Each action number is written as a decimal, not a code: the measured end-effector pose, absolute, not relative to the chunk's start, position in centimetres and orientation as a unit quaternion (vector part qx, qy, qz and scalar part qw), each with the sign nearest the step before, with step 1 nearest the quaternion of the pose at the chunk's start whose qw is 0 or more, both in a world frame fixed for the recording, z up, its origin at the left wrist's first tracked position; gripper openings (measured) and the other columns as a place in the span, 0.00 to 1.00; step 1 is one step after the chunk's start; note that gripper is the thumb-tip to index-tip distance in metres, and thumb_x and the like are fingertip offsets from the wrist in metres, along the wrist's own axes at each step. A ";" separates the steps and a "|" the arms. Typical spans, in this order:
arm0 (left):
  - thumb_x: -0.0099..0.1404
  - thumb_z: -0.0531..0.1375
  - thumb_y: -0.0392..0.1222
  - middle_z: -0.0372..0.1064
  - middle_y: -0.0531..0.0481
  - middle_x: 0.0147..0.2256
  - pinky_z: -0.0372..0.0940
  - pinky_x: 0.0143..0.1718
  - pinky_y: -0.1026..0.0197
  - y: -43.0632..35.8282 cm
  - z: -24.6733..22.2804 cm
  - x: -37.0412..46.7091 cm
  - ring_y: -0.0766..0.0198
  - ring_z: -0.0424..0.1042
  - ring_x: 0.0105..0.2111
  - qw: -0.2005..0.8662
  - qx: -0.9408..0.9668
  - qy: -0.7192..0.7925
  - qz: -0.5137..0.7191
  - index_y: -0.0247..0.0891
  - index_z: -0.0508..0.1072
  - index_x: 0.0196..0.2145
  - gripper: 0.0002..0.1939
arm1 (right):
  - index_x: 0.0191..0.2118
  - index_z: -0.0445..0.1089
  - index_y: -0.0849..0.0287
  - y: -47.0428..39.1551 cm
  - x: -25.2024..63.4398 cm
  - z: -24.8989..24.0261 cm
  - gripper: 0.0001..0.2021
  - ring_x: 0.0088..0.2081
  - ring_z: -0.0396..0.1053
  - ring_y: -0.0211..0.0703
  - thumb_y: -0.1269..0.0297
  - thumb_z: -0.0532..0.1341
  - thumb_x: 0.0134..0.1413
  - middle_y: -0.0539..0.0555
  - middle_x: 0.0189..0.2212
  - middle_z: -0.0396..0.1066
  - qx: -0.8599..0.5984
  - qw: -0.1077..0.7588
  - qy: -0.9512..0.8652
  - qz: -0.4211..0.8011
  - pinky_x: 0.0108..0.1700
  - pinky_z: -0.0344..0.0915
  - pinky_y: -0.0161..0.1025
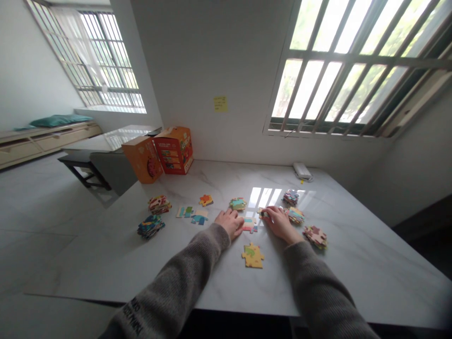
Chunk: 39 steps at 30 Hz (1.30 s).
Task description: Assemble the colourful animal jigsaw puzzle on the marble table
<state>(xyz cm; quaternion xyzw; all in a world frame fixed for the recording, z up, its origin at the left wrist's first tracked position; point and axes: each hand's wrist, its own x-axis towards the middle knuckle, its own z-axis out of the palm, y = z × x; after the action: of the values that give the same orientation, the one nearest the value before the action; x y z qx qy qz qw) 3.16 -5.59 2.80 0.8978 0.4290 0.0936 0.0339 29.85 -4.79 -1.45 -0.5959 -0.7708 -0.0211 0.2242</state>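
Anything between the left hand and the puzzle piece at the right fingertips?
Yes: on the table, the cream-and-pink puzzle section lies between the left hand and the piece by the right hand.

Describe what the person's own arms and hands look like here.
The left sleeve and right sleeve are long, grey-brown and knit-looking, reaching about the wrists. Dark lettering marks the left one, too unclear to read surely. The left hand and right hand are bare, with no gloves.

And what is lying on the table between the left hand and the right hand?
In the head view, pink-and-pale puzzle pieces lie between them, beside the left hand; another piece lies at the right hand.
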 end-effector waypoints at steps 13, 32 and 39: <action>0.66 0.60 0.45 0.74 0.46 0.47 0.60 0.51 0.50 -4.3 3.2 -2.6 0.51 0.69 0.49 0.064 0.866 0.451 0.205 0.42 0.75 0.49 0.14 | 0.50 0.70 0.56 -1.1 22.9 1.3 0.11 0.52 0.64 0.51 0.68 0.59 0.62 0.59 0.51 0.71 -0.475 0.239 -0.846 0.030 0.51 0.62 0.46; 0.65 0.59 0.41 0.77 0.47 0.34 0.67 0.40 0.57 -3.2 1.6 -4.9 0.60 0.75 0.35 0.287 0.725 0.450 0.435 0.36 0.75 0.44 0.12 | 0.46 0.66 0.58 -2.0 20.3 4.7 0.15 0.44 0.65 0.52 0.63 0.68 0.55 0.59 0.43 0.67 -0.437 0.261 -0.861 -0.007 0.47 0.66 0.47; 0.57 0.68 0.55 0.75 0.49 0.28 0.70 0.35 0.58 -3.4 1.6 -4.1 0.62 0.75 0.28 0.533 0.608 0.333 0.485 0.33 0.71 0.43 0.25 | 0.54 0.66 0.53 -6.5 17.8 5.2 0.21 0.53 0.64 0.54 0.69 0.67 0.55 0.60 0.52 0.63 -0.369 0.365 -0.854 0.029 0.53 0.68 0.52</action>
<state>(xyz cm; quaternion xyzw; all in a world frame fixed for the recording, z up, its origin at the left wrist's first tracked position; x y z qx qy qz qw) -4.12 -3.40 1.65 0.6079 0.3331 0.4854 0.5329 17.81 -6.47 5.20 -0.3692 -0.8543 0.0295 0.3647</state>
